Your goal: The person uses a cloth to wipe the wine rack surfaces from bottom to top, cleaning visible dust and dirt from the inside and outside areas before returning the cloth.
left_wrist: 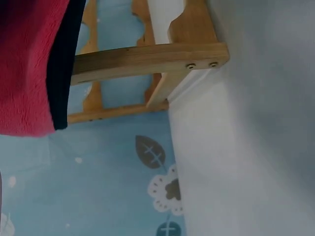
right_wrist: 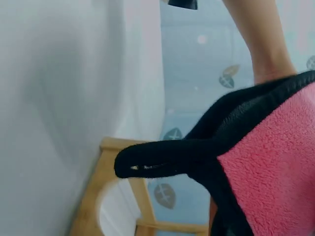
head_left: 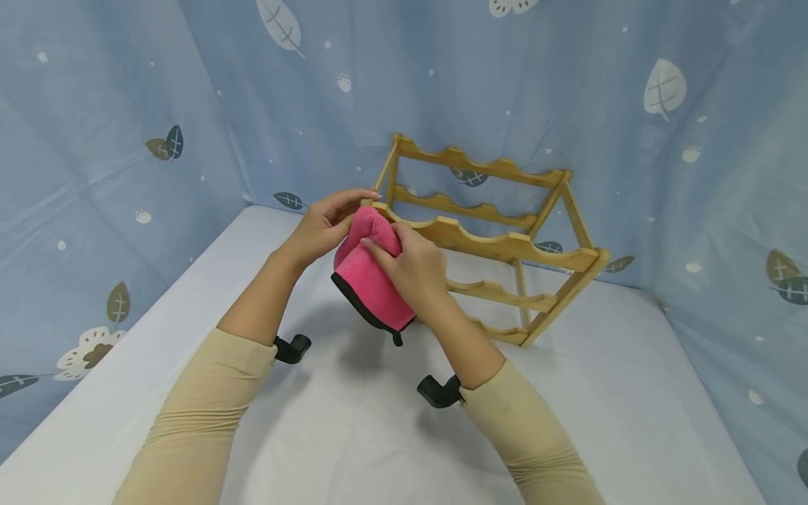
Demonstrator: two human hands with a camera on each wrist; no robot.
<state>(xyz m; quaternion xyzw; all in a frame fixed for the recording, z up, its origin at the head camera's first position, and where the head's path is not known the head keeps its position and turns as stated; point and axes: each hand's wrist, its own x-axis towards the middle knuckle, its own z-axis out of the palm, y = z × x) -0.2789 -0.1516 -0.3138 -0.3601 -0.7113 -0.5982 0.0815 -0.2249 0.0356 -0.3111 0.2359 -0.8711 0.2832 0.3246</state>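
A pink cloth (head_left: pixel 385 287) with black edging hangs folded from my right hand (head_left: pixel 418 270), which pinches it between thumb and fingers. Its black hanging loop (right_wrist: pixel 147 160) shows large in the right wrist view. Behind the cloth stands a wooden wine rack (head_left: pixel 480 240) with scalloped rails. My left hand (head_left: pixel 323 228) grips the rack's upper front left corner, its fingers bent over the top and its thumb beside the cloth. The cloth covers part of that corner. Neither hand shows in the left wrist view, only the cloth (left_wrist: pixel 24 73) and the rack's side frame (left_wrist: pixel 147 58).
The rack stands on a white-covered table (head_left: pixel 353 435), toward the back. A blue curtain (head_left: pixel 492 77) with leaf and flower prints hangs close behind it and along both sides. Small black devices (head_left: pixel 438 391) are strapped at both wrists.
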